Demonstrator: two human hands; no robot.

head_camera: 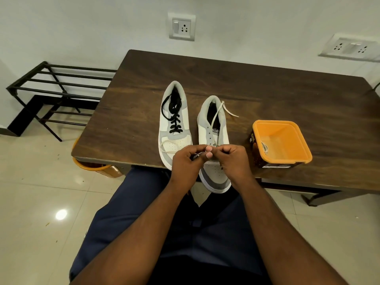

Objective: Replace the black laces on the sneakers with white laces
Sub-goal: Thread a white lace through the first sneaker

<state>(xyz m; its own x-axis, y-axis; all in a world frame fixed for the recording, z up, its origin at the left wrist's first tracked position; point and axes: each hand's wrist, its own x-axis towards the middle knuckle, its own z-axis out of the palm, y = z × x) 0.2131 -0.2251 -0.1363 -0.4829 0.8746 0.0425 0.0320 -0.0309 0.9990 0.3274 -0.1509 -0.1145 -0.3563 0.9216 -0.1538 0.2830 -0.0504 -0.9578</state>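
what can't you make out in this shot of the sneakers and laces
Head view only:
- Lowest eyelets of the right grey-and-white sneaker: hidden behind the left hand and right hand.
- White lace end: covered by curled fingers.
- Orange plastic container contents: small, indistinct.
- Orange bin: mostly under the dark wooden table.

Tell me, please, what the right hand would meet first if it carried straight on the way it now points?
The right hand points left, toward the left hand; their fingertips nearly touch over the white lace, so it would probably meet those fingers first, though depth is unclear.
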